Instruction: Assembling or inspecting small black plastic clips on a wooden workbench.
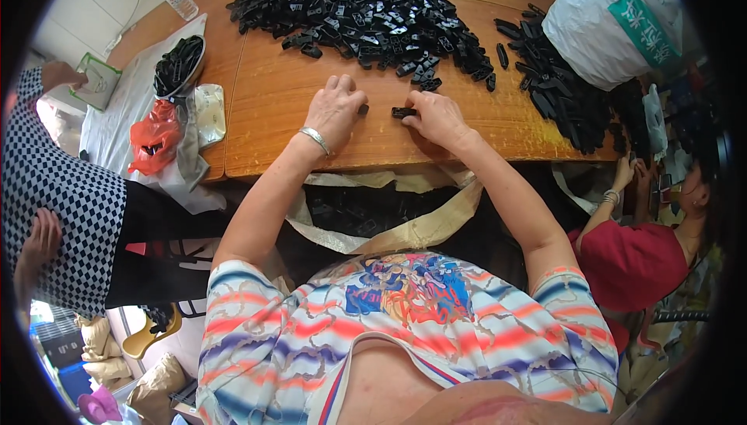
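Both my hands are over the wooden table, close to its near edge. My right hand (437, 119) pinches a small black plastic part (402, 112) between thumb and fingers, just above the wood. To its left, my left hand (333, 110) has its fingers curled together around a small dark piece (362, 110), which shows only at the fingertips. A silver bangle (315, 141) circles my left wrist. Beyond the hands lies a wide heap of black plastic parts (366, 17). Below the table edge, an open sack (424, 230) at my lap contains more black parts.
Longer black pieces (556, 98) are piled at the right beside a white plastic bag (603, 28). On the left stand a bowl of black parts (179, 67), a red bag (156, 137) and a clear bottle (180, 1). One person stands left; another in red sits right.
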`<action>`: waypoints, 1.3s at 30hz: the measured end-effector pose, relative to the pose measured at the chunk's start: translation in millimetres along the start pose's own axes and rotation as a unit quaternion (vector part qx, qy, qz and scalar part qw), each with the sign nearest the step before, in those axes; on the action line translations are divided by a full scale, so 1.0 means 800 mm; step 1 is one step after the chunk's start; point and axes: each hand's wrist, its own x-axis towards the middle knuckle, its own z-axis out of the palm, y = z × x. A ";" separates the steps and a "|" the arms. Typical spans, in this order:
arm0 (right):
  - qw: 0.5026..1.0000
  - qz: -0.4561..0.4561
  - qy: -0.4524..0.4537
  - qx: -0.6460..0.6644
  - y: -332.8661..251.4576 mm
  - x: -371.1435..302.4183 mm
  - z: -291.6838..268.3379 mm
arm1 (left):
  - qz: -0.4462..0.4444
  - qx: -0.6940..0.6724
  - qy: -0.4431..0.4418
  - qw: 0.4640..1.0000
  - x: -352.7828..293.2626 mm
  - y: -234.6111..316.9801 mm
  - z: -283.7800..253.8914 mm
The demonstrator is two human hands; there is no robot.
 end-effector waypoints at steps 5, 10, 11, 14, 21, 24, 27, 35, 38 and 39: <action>0.998 -0.024 0.063 0.016 0.001 0.012 0.005 | -0.079 -0.101 0.025 0.991 -0.004 -0.006 0.003; 0.991 -0.066 0.090 0.072 -0.036 0.039 0.017 | -0.128 -0.152 0.011 0.980 -0.004 -0.020 0.023; 0.989 -0.094 0.102 0.058 -0.040 0.043 0.021 | -0.137 -0.162 0.012 0.977 -0.003 -0.021 0.027; 0.988 -0.109 0.089 0.063 -0.048 0.049 0.034 | -0.134 -0.172 0.026 0.976 -0.006 -0.023 0.037; 0.988 -0.149 0.006 0.033 -0.049 0.062 0.035 | -0.153 -0.235 0.061 0.958 -0.012 -0.018 0.032; 0.982 -0.186 0.001 0.014 -0.052 0.063 0.036 | -0.174 -0.343 0.000 0.923 -0.015 -0.023 0.026; 0.981 -0.195 0.007 -0.005 -0.052 0.062 0.042 | -0.225 -0.546 0.001 0.807 -0.023 -0.037 0.029; 0.965 -0.236 0.111 0.031 -0.063 0.039 0.060 | -0.222 -0.293 0.005 0.930 -0.019 -0.037 0.026; 0.980 -0.186 0.056 0.042 -0.051 0.021 0.055 | -0.165 -0.297 -0.099 0.935 -0.013 -0.040 0.015; 0.985 -0.169 0.012 0.034 -0.052 0.004 0.050 | -0.147 -0.308 -0.150 0.928 -0.009 -0.042 0.008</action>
